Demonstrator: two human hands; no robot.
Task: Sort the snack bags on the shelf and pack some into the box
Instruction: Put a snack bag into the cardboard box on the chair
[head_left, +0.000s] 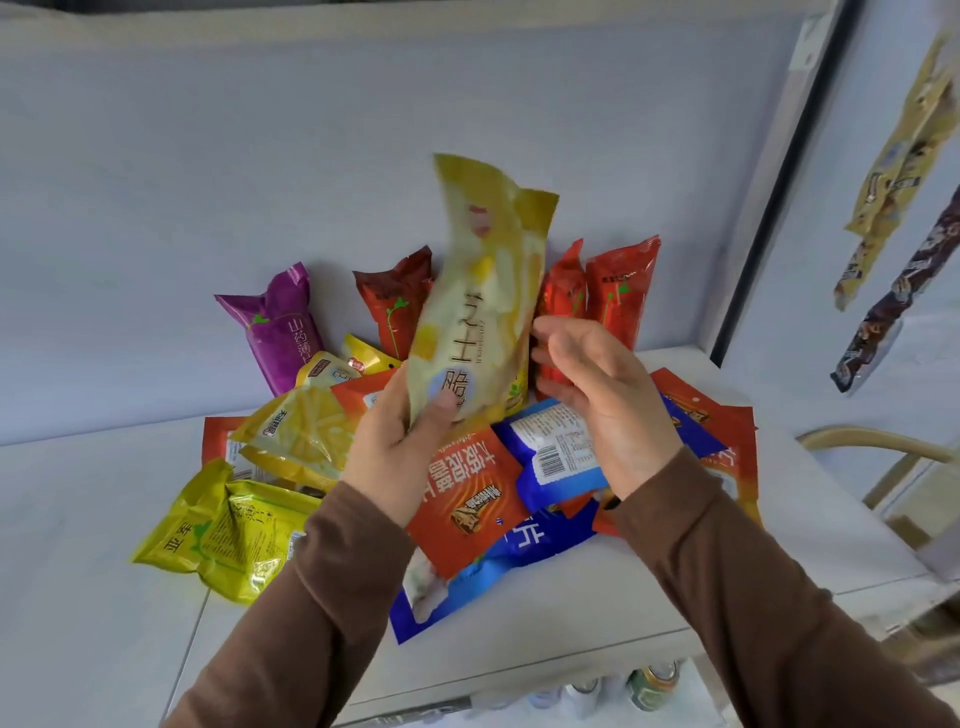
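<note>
From left to right, a jumbled heap of snack bags (291, 499) is seen unsorted on the white shelf (93, 519), a pale yellow bag (483, 296) is gripped upright above it by the left hand (395, 457), the right hand (597, 395) is held loosely uncurled beside it, and no box is shown.

White shelf (727, 519); heaped snack bags (467, 499); purple bag (283, 332) leaning at back

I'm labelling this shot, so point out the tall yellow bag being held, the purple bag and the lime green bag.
tall yellow bag (483, 291), head view, middle of its printed front.
purple bag (283, 332), head view, its front panel.
lime green bag (228, 535), head view, centre of its face.
</note>
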